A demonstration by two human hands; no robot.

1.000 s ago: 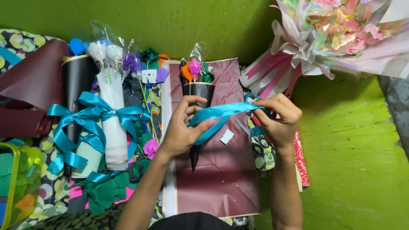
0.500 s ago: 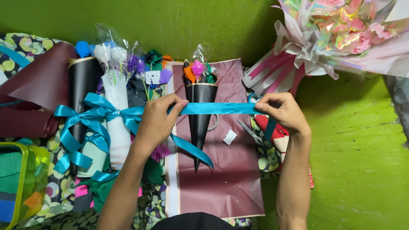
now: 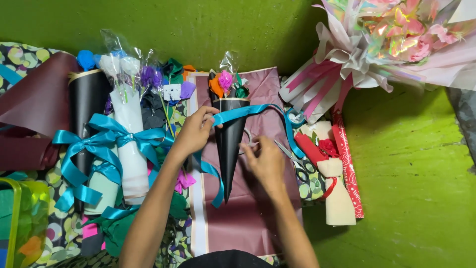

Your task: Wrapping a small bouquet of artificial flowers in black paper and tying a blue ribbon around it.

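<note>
Left hand [image 3: 194, 131] pinches teal ribbon [image 3: 248, 110] draped across slim black paper cone [image 3: 229, 144]; right hand [image 3: 265, 159] half-open beside cone, touching scissors [image 3: 292, 158].

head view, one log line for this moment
left hand pinches teal ribbon | black cone on maroon paper | right hand by scissors

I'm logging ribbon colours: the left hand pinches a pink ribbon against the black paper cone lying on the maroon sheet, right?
Not quite: the ribbon is teal, not pink, as the head view shows. The left hand does pinch it against the black paper cone lying on the maroon sheet.
</note>
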